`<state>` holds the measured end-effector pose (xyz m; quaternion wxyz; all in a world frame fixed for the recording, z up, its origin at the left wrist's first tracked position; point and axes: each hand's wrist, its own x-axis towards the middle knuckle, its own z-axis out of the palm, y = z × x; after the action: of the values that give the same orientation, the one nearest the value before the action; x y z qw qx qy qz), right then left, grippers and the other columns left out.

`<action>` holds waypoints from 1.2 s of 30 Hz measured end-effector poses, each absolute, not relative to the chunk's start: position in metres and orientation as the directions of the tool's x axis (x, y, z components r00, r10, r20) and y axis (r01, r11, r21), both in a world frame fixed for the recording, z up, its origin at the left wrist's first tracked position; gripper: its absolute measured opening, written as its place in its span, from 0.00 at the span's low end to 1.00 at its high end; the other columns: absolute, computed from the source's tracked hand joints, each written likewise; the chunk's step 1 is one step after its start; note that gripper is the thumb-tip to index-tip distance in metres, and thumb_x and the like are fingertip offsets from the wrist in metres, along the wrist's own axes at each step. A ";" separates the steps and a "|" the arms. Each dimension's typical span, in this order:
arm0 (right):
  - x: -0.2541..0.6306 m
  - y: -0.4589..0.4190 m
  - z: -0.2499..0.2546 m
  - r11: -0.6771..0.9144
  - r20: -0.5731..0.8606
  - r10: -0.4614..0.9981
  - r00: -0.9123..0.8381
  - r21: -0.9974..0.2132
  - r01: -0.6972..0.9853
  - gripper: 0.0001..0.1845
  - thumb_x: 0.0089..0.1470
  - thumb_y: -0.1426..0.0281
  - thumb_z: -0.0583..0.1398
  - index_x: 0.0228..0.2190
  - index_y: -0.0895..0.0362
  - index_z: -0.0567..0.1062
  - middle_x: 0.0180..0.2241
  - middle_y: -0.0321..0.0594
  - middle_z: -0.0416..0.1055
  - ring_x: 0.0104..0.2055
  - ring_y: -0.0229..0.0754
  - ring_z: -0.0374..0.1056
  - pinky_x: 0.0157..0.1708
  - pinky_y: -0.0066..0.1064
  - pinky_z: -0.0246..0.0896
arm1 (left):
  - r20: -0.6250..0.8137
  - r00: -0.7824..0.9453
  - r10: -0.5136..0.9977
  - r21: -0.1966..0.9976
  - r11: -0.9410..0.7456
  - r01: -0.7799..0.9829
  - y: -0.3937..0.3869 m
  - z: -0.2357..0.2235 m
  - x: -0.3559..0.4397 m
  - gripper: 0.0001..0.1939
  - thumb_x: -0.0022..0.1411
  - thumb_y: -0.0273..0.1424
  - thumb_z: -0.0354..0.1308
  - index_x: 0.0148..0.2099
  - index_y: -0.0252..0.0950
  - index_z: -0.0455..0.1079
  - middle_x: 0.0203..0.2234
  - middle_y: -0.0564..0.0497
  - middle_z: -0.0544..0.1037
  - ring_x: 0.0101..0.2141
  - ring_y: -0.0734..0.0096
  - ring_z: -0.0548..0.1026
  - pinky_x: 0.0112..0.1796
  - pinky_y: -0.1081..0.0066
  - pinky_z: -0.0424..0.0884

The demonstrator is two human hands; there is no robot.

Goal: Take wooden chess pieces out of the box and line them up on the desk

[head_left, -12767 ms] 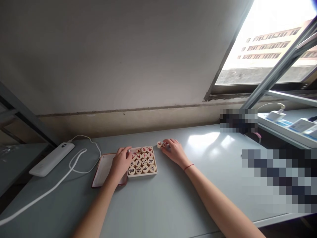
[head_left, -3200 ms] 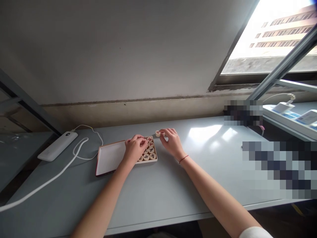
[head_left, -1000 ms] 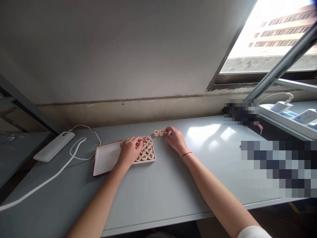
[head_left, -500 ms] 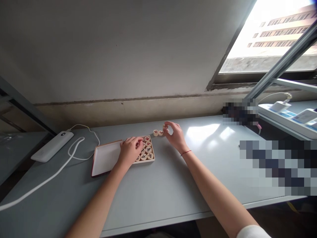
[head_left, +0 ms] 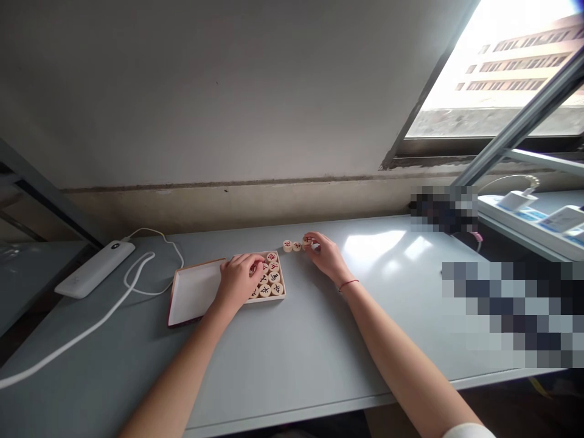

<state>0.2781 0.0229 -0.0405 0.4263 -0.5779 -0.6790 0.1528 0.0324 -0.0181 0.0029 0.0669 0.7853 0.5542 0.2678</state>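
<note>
Fingers (head_left: 312, 238) on xiangqi pieces (head_left: 297, 246), grey desk (head_left: 292, 365)

My left hand (head_left: 238, 281) lies over the round xiangqi pieces (head_left: 274, 277) packed in a shallow box (head_left: 283, 283), with its white-lined lid (head_left: 194, 292) just beside it. On the grey surface (head_left: 292, 347), two loose pieces (head_left: 287, 246) sit in a row, and my right hand (head_left: 325, 254) has its fingertips (head_left: 311, 238) on a third loose piece (head_left: 307, 243) at the row's end.

xiangqi pieces (head_left: 296, 246) in longer row, tray (head_left: 270, 298) — fewer left
</note>
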 end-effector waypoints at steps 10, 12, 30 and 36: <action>0.277 0.020 -0.030 0.208 0.315 0.938 0.143 -0.845 0.493 0.13 0.47 0.68 0.58 0.38 0.53 0.72 0.39 0.39 0.74 0.41 0.41 0.70 0.38 0.33 0.64 | 0.355 0.246 0.902 0.414 -0.387 0.824 -0.018 0.003 0.032 0.07 0.62 0.28 0.52 0.35 0.42 0.72 0.36 0.55 0.80 0.39 0.66 0.75 0.41 0.66 0.62; 0.276 0.020 -0.027 0.207 0.322 0.934 0.154 -0.840 0.501 0.12 0.47 0.68 0.58 0.37 0.53 0.71 0.38 0.39 0.74 0.41 0.42 0.70 0.40 0.35 0.63 | 0.359 0.248 0.900 0.412 -0.391 0.823 -0.018 0.002 0.031 0.07 0.62 0.28 0.52 0.35 0.42 0.72 0.36 0.55 0.80 0.39 0.66 0.75 0.41 0.66 0.62; 0.213 -0.018 0.003 0.631 0.667 0.727 -0.167 -0.551 0.547 0.10 0.56 0.70 0.59 0.42 0.51 0.73 0.41 0.40 0.76 0.44 0.44 0.69 0.45 0.40 0.66 | 0.321 0.284 0.904 0.644 -0.428 0.634 -0.017 0.025 0.023 0.15 0.64 0.40 0.52 0.47 0.40 0.73 0.42 0.49 0.79 0.45 0.62 0.74 0.45 0.66 0.70; 0.218 -0.017 0.009 0.631 0.655 0.728 -0.200 -0.527 0.569 0.12 0.57 0.68 0.58 0.45 0.51 0.72 0.42 0.42 0.75 0.44 0.45 0.69 0.44 0.39 0.66 | 0.222 0.109 0.969 0.853 -0.247 0.460 -0.015 0.034 0.017 0.14 0.61 0.42 0.54 0.41 0.39 0.74 0.37 0.49 0.79 0.40 0.63 0.76 0.42 0.68 0.71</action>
<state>0.2179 -0.0174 0.0088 0.4716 -0.4212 -0.7701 0.0844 0.0173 -0.0154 0.0337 0.3120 0.6762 0.5284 0.4077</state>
